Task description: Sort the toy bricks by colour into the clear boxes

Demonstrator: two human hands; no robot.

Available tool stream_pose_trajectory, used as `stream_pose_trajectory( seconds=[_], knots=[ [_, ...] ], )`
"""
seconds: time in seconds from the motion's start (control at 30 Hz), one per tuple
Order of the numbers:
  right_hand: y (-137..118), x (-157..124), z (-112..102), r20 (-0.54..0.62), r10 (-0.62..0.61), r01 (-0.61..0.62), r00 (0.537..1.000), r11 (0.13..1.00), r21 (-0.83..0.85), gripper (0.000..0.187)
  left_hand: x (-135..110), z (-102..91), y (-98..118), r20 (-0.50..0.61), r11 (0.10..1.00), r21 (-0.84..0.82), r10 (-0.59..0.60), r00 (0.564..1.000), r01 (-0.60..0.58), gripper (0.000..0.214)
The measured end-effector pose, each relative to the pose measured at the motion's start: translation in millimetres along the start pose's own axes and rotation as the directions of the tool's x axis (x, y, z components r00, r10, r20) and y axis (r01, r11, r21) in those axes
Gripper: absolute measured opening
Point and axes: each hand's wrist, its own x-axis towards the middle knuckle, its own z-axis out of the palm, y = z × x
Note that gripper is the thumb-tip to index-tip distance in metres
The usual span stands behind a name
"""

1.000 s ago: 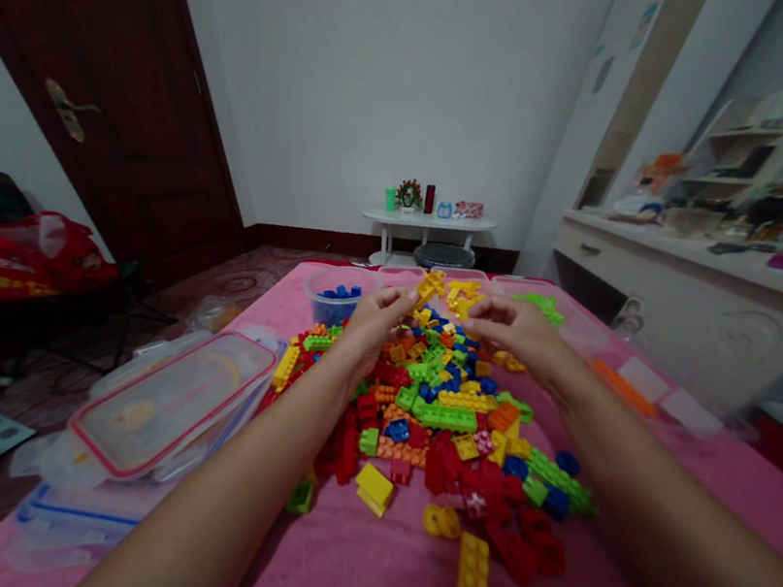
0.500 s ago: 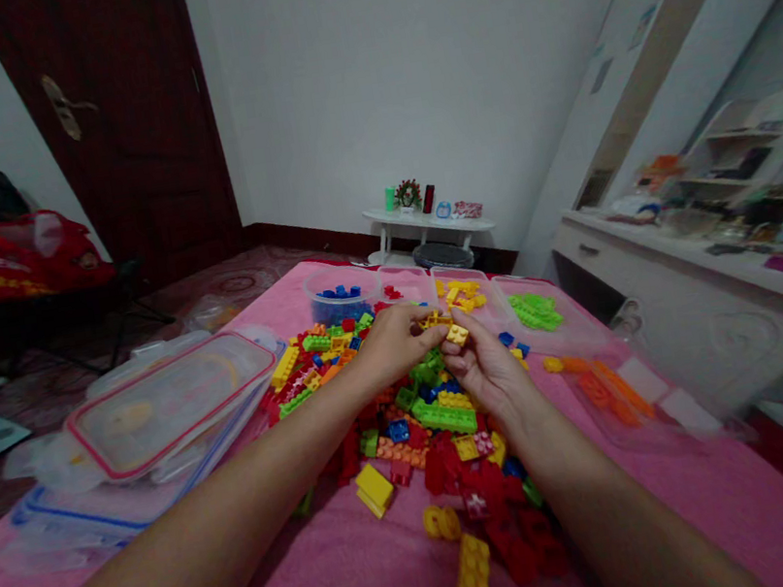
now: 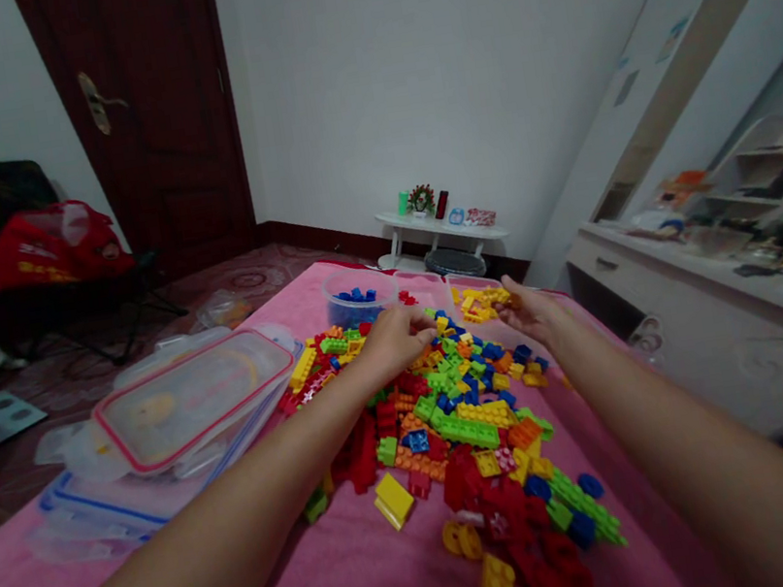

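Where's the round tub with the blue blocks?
In the head view, the round tub is just left of centre, behind the block pile, beyond the left hand.

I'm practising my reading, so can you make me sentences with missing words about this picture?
The bricks in the round tub are ____.
The top lid has a ____ rim.
The cloth under the brick pile is ____.
The hand nearer the tub is the person's ____ one.

Missing words: blue; red; pink; left.

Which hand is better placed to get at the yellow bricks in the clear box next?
Right, I'd judge. The right hand is right beside those boxed yellow bricks, while the left hand is over the mixed pile, farther from them.
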Motion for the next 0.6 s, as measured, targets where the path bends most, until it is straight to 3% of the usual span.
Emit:
stream_pose_trajectory(
  seconds=[0.07,0.13,0.17,0.23,0.3,0.37,0.47,0.6],
  knots=[
    [-3,10,-4,-0.055,-0.069,0.063,0.996,0.991,-0.115,0.034,-1,3.0,-3,0.034,0.999,0.046,-0.008,0.999,0.007,0.029],
    [2,12,-8,-0.084,-0.218,0.178,0.972,0.924,-0.339,0.042,-2,7.4,-5,0.051,0.994,0.102,0.038,0.998,-0.043,0.033],
    [6,10,-9,-0.052,-0.307,0.247,0.95,0.846,-0.473,0.043,-3,10.2,-6,0.058,0.987,0.129,0.088,0.994,-0.095,0.036],
    [19,-1,-11,0.131,-0.402,0.377,0.906,0.629,-0.679,0.034,-5,16.9,-7,0.096,0.961,0.171,0.203,0.974,-0.217,0.043],
    [33,-18,-11,0.329,-0.359,0.472,0.874,0.456,-0.755,0.024,-7,24.1,-8,0.154,0.932,0.193,0.279,0.948,-0.305,0.047],
    [45,-38,-8,0.415,-0.293,0.499,0.862,0.336,-0.799,0.019,-9,29.5,-9,0.188,0.921,0.206,0.296,0.937,-0.332,0.047],
    [57,-63,-4,0.395,-0.302,0.455,0.868,0.163,-0.876,0.018,-9,29.4,-7,0.21,0.923,0.228,0.265,0.941,-0.31,0.038],
    [62,-77,-3,0.394,-0.356,0.437,0.848,0.046,-0.899,0.017,-7,15.7,0,0.318,0.93,0.227,0.21,0.925,-0.289,0.028]
  ],
)
